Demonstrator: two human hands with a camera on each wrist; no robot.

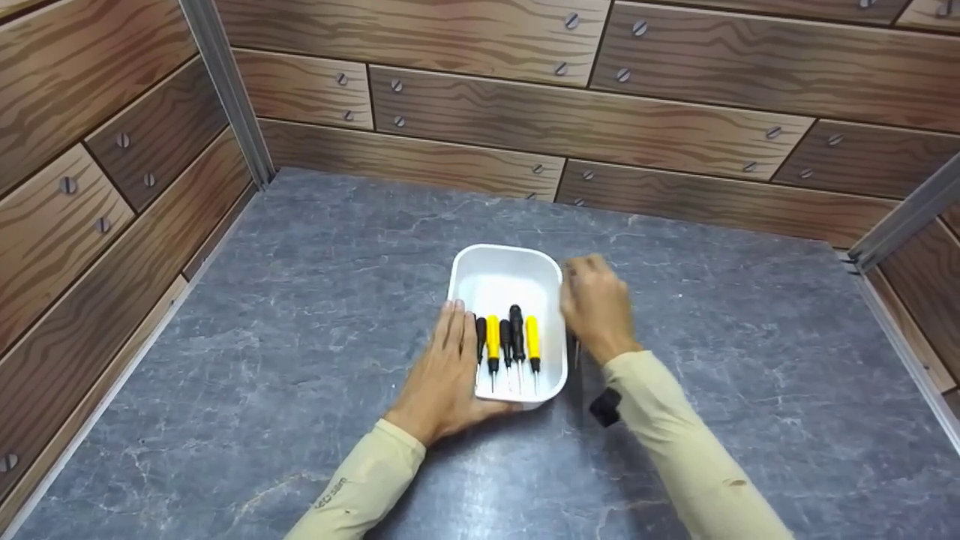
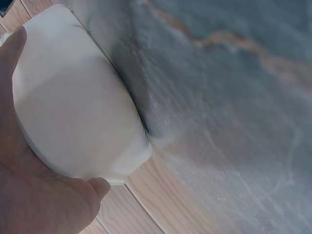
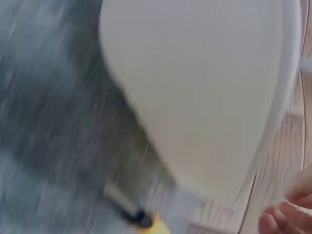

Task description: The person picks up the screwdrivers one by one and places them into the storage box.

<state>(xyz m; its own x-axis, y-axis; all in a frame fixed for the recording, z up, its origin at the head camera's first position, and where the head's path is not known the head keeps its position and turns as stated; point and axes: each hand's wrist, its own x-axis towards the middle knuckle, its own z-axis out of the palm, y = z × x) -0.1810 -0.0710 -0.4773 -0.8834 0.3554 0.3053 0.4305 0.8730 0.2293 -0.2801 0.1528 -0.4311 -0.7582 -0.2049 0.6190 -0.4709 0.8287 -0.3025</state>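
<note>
A white plastic container [image 1: 510, 274] stands in front of me, with several black-handled and yellow-handled screwdrivers [image 1: 493, 341] lying side by side in its near half. My left hand [image 1: 439, 379] rests on the near left corner, fingers straight along the left side and thumb against the near wall. Just beyond the right wall is my right hand [image 1: 600, 307], its fingers curled. A thin shaft shows below it. In the right wrist view this is a yellow screwdriver [image 3: 140, 218], its handle running out of the frame on the hand's side; my fingertips [image 3: 292, 214] appear at the right.
The grey marbled tabletop [image 1: 300, 300] extends around the container on all sides. Wood-patterned walls [image 1: 465, 101] enclose it at the back and both sides, with a metal post [image 1: 229, 90] in the back left corner and another at the right.
</note>
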